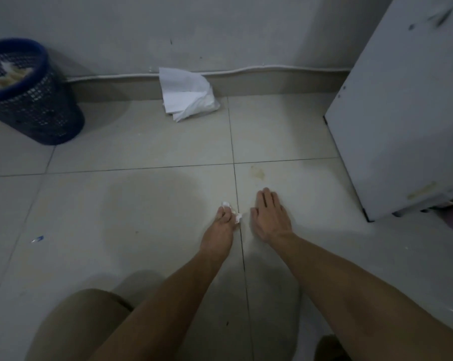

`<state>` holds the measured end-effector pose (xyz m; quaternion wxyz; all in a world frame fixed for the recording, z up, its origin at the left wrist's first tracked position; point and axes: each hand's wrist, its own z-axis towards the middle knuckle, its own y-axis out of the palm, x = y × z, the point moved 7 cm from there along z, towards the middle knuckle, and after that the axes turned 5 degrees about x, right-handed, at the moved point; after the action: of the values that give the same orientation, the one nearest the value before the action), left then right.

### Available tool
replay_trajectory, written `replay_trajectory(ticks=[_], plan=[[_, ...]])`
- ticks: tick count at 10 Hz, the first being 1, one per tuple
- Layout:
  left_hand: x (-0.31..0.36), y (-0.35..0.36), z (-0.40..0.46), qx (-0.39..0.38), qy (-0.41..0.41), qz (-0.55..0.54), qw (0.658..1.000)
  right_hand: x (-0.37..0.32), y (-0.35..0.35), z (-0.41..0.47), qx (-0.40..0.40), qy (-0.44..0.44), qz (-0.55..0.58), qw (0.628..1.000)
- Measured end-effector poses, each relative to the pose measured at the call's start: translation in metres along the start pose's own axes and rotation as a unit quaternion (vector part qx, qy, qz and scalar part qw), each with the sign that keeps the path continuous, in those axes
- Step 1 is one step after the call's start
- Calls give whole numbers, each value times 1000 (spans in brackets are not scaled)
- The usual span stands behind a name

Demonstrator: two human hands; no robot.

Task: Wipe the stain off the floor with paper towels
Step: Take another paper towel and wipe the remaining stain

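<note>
Left hand clenched on crumpled paper towel, right hand flat, released, stain seemingly elongated toward wall.

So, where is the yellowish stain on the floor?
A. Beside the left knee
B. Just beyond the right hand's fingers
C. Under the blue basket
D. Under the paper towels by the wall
B: the stain lies on the tile just beyond the right hand.

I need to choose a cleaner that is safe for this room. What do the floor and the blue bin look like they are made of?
Floor: likely glazed ceramic tile, pale with a faint sheen and thin dark grout lines. Blue bin: probably moulded plastic, with a perforated mesh wall and a thick, smooth rim.
</note>
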<state>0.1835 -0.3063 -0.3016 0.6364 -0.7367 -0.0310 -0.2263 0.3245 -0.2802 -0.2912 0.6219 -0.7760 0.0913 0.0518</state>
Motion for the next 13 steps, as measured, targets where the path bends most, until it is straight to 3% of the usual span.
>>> replay_trajectory(ticks=[1, 2, 3, 5, 7, 9, 10, 12, 13], plan=[[28, 13, 23, -33, 54, 30, 998, 24, -8, 11, 17, 12, -22, 1000], [53, 3, 46, 7, 128, -12, 992, 49, -15, 24, 36, 60, -17, 997], [72, 12, 78, -1, 183, 68, 981, 64, -16, 38, 41, 60, -13, 997], [72, 8, 161, 16, 92, 145, 985, 73, -7, 59, 31, 50, 41, 997], [77, 16, 161, 8, 169, 231, 958, 81, -1, 62, 30, 41, 33, 998], [84, 24, 129, -10, 210, 217, 953, 80, 1, 62, 47, 35, 35, 998], [88, 8, 158, 20, 190, 229, 955, 80, 2, 63, 48, 32, 30, 998], [79, 10, 193, -8, 114, 154, 981, 84, 3, 66, 55, 37, 26, 997], [79, 12, 153, 26, 152, 157, 975, 82, 4, 65, 51, 37, 27, 998]])
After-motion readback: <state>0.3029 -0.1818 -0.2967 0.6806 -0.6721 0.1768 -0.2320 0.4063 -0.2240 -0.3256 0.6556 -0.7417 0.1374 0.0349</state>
